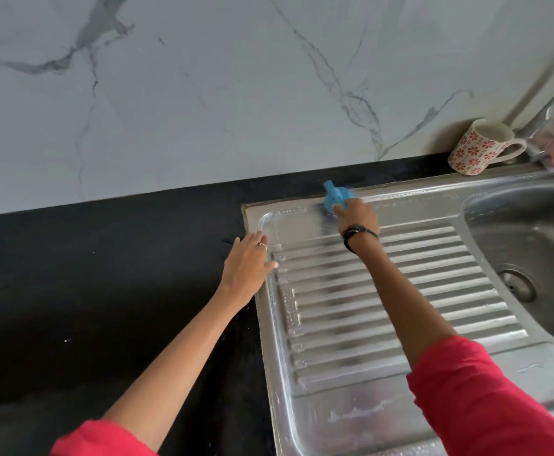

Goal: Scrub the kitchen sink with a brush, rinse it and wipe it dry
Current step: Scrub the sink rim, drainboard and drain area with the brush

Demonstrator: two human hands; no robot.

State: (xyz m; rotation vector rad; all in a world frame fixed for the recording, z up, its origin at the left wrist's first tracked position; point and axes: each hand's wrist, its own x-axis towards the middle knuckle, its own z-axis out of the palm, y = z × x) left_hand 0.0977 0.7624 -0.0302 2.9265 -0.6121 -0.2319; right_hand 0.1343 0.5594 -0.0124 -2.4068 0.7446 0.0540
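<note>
Your right hand (pixel 357 218) gripped the blue brush (pixel 336 199), fingers curled round it, at the far rim of the steel sink (pixel 384 409) drainboard; your left hand (pixel 247 263) lay flat, fingers straight, on the drainboard's left edge beside the black counter (pixel 104 274)

Shiny ribbed steel sink (pixel 351 301), matt black counter (pixel 104 274)
</note>
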